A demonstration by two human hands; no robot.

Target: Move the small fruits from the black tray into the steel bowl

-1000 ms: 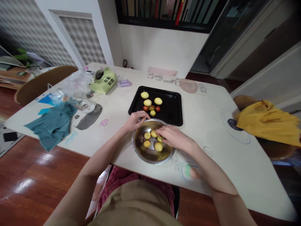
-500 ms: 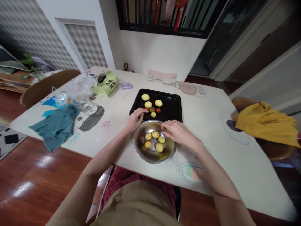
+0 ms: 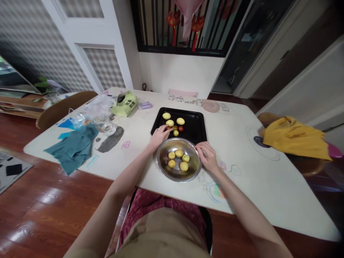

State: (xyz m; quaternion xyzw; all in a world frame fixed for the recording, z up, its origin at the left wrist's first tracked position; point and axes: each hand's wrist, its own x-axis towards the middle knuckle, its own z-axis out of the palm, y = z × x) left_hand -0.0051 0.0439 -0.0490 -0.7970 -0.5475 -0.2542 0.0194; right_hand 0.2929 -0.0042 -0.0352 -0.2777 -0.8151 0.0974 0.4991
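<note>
A shiny metal bowl (image 3: 161,168) stands at the table's front edge, holding several yellow round fruits (image 3: 184,166). Behind it is a black baking tray (image 3: 195,125) with yellow oval fruits (image 3: 180,121), a small yellow one (image 3: 176,133) and small red and brownish cherry tomatoes (image 3: 181,129). My left hand (image 3: 160,137) reaches over the tray's near left part, fingers stretched out, fingertips at the cherry tomatoes; whether they touch is unclear. At the bowl's right rim, my right hand (image 3: 209,156) is closed, its thumb and fingers against the rim.
On the left of the table (image 3: 231,129) lie a teal cloth (image 3: 73,148), clear plastic packaging (image 3: 103,123), a light green paper box (image 3: 126,104) and a small purple packet (image 3: 145,105). A yellow cloth (image 3: 295,138) hangs over a chair at the right.
My right hand has moved from above the bowl's right side to its outer rim. My left hand has extended slightly farther over the tray. The camera view has tilted up a little.
</note>
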